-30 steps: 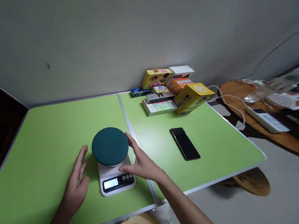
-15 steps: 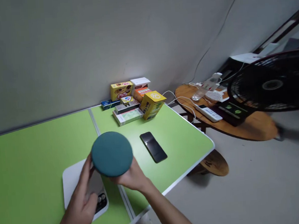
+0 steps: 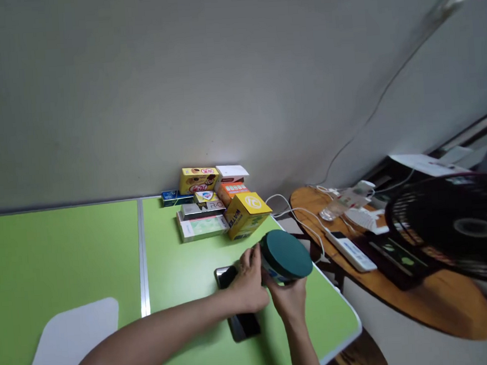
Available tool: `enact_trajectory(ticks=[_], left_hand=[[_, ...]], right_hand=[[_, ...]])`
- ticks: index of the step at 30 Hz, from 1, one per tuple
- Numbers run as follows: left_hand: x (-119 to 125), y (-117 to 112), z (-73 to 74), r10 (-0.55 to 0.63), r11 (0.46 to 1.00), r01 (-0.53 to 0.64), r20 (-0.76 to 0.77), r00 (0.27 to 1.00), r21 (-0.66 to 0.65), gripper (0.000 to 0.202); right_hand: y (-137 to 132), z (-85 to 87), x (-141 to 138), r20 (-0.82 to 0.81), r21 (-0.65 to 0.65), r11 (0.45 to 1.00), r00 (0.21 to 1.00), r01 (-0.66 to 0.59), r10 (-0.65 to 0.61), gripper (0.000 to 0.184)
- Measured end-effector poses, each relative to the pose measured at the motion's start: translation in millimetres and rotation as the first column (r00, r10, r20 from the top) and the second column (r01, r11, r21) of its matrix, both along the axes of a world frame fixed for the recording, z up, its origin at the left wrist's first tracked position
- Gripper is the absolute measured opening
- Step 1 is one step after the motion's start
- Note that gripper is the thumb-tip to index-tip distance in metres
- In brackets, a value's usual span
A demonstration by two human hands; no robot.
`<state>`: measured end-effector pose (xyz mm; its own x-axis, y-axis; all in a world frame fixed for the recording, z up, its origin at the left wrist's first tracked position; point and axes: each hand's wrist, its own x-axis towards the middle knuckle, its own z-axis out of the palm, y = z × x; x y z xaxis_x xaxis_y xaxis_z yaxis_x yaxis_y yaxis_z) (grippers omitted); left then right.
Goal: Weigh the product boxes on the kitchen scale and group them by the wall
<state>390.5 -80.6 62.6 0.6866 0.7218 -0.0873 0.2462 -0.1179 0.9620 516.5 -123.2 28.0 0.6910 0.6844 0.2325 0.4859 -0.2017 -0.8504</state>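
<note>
One green table spreads beneath the grip, and off to its right comes a wooden side table, a black fan cutting across it. Well left, a white slab, partly behind the left arm. Beyond the grip and leftward, a huddle of boxes; just left, a phone crossed by the left wrist. Dark green container now: round top facing up, axis nearer upright, exact tilt unclear. Clamped two-handed, left hand against its left side, right hand its near side!
</note>
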Motion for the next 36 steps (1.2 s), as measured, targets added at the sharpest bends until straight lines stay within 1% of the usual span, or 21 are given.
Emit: enact_trajectory(ticks=[2,4,8,12,16,18,20,22,24,25,26,27,28,29,30,31,32,33,34,35,36], left_hand=[[15.3,14.1,-11.7,-0.015,1.000,0.015,0.036,0.999,-0.008,0.111],[24.1,26.9,-22.2,-0.016,1.000,0.016,0.059,0.998,-0.013,0.111],[30.5,47.9,-36.7,0.024,1.000,-0.023,0.034,0.999,-0.016,0.109],[33.3,61.3,-46.1,0.045,0.999,-0.045,0.035,0.998,-0.014,0.109],[36.8,66.6,-49.6,0.042,0.999,-0.042,0.038,0.998,-0.010,0.110],[34.9,67.0,-46.4,0.030,1.000,-0.030,0.036,0.999,-0.010,0.109],[25.6,66.1,-39.7,0.014,1.000,-0.014,0.027,1.000,-0.010,0.107],[5.3,62.3,-30.9,0.003,1.000,-0.003,0.012,1.000,-0.002,0.102],[-27.5,53.5,-22.2,-0.006,1.000,0.006,-0.010,1.000,0.014,0.094],[-48.1,46.6,-18.5,-0.011,1.000,0.012,-0.025,1.000,0.024,0.089],[-70.9,37.7,-15.3,-0.011,0.999,0.012,-0.041,0.999,0.029,0.083],[-95.2,27.0,-12.9,-0.008,0.999,0.010,-0.063,0.998,0.035,0.077],[-120.4,14.5,-11.1,0.008,0.999,-0.005,-0.080,0.997,0.037,0.073],[-145.8,0.6,-9.8,0.050,0.998,-0.047,-0.094,0.994,0.031,0.069],[-170.9,-14.4,-9.1,0.096,0.995,-0.094,-0.108,0.989,0.022,0.066],[-195.1,-30.1,-9.2,0.152,0.988,-0.151,-0.117,0.981,0.017,0.062],[-218.1,-46.1,-10.1,0.228,0.974,-0.228,-0.124,0.966,0.018,0.058],[-239.6,-62.1,-12.2,0.320,0.947,-0.320,-0.122,0.939,0.025,0.053],[-259.4,-77.9,-15.7,0.429,0.903,-0.427,-0.112,0.897,0.039,0.048],[-277.3,-93.1,-20.9,0.546,0.838,-0.543,-0.092,0.833,0.053,0.045],[-293.2,-107.7,-27.8,0.659,0.752,-0.656,-0.064,0.750,0.057,0.044]], right_hand=[[13.7,-9.2,14.3,0.006,-0.037,0.999,1.000,0.016,-0.016,0.099],[27.3,-16.6,23.6,0.008,-0.053,0.999,1.000,0.012,-0.011,0.099],[50.9,-28.2,30.5,-0.008,-0.006,0.999,0.999,-0.033,0.033,0.095],[65.4,-38.7,32.9,-0.017,0.016,1.000,1.000,0.000,0.001,0.094],[72.6,-44.7,35.7,-0.028,0.053,0.999,1.000,-0.012,0.013,0.094],[73.2,-43.4,35.5,-0.055,0.073,0.996,0.997,-0.054,0.058,0.097],[68.5,-39.6,32.7,-0.101,0.073,0.993,0.990,-0.095,0.102,0.105],[55.1,-34.7,26.1,-0.157,0.049,0.997,0.985,-0.068,0.075,0.115],[32.1,-30.6,14.0,-0.206,0.051,0.999,0.979,0.002,0.008,0.116],[17.9,-29.2,5.2,-0.227,0.075,0.997,0.974,0.017,0.000,0.110],[2.8,-28.4,-5.8,-0.251,0.112,0.994,0.967,0.000,0.029,0.102],[-12.2,-28.0,-19.2,-0.283,0.142,0.988,0.954,-0.057,0.096,0.090],[-26.5,-27.9,-35.0,-0.332,0.148,0.976,0.922,-0.158,0.199,0.078],[-39.3,-28.2,-53.2,-0.399,0.140,0.951,0.863,-0.276,0.309,0.067],[-50.4,-28.6,-73.5,-0.469,0.133,0.906,0.780,-0.401,0.414,0.057],[-59.6,-29.3,-95.3,-0.536,0.130,0.845,0.681,-0.518,0.499,0.049],[-67.1,-30.3,-118.0,-0.592,0.134,0.781,0.583,-0.610,0.557,0.044],[-73.4,-31.7,-140.9,-0.633,0.142,0.725,0.502,-0.674,0.590,0.042],[-78.7,-33.6,-163.1,-0.664,0.147,0.684,0.441,-0.715,0.604,0.041],[-83.3,-36.2,-184.0,-0.692,0.143,0.658,0.401,-0.739,0.601,0.042],[-87.5,-39.5,-203.2,-0.720,0.131,0.647,0.376,-0.752,0.583,0.044]])
